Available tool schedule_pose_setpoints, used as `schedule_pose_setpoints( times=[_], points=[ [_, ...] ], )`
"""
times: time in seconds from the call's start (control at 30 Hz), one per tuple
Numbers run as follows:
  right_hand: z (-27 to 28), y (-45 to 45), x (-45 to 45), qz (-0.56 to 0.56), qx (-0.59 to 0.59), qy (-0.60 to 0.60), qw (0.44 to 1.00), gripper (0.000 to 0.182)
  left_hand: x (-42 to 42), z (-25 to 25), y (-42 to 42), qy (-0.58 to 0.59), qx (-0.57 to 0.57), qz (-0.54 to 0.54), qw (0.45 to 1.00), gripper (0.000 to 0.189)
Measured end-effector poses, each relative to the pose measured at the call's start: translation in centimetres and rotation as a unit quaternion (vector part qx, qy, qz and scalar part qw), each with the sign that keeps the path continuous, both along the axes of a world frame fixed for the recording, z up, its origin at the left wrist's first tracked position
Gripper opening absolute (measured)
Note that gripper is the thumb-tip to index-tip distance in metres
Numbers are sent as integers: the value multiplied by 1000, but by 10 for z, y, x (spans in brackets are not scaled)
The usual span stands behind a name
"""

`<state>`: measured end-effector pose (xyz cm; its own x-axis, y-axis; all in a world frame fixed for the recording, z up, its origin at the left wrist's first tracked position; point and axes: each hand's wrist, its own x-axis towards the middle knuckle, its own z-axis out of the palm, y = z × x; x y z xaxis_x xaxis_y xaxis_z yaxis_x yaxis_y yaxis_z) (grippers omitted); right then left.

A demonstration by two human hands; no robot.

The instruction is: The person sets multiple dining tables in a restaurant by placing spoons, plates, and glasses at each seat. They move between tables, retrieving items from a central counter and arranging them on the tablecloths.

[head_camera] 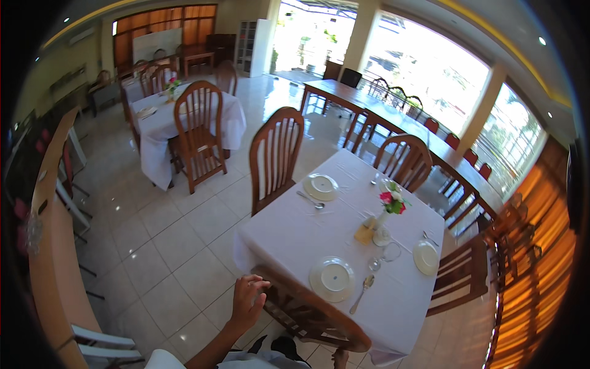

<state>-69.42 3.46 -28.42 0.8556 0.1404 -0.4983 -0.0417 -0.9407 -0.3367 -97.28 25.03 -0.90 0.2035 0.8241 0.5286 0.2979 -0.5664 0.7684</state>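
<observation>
My left hand (248,300) is raised beside the near wooden chair (318,306), fingers loosely bent and thumb apart, holding nothing. My right hand (340,359) shows only in part at the bottom edge, just below the right end of that chair's back. Whether it grips the chair cannot be made out. The chair stands against a dining table with a white tablecloth (276,235). On the cloth before me lies an upturned plate (333,278), with a spoon (367,288) to its right. A glass (374,264) stands farther in.
A flower vase (382,219) and yellow napkins (364,234) occupy the table's middle. More wooden chairs (276,157) surround it. A second laid table (156,124) stands back left, a long wooden table (382,113) behind. A counter (60,258) runs along the left.
</observation>
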Motion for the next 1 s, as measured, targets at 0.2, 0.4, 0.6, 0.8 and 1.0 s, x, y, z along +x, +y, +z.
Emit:
schedule_pose_setpoints(
  times=[0.2,0.4,0.6,0.8,1.0],
  points=[
    [-24,65,-68,331,66,136,931,40,-157,-48,-67,155,-308,35,938,33],
    [-21,153,-234,479,199,286,806,28,-271,-79,-153,377,-400,72,832,52],
    [16,215,-418,737,219,320,554,24,-336,-86,-246,174,-423,294,839,55],
    [42,208,-542,859,142,277,408,26,-359,-94,-305,63,-512,434,738,53],
    [-8,211,-627,905,8,303,297,29,-403,-134,-295,-76,-459,443,766,53]
  ],
)
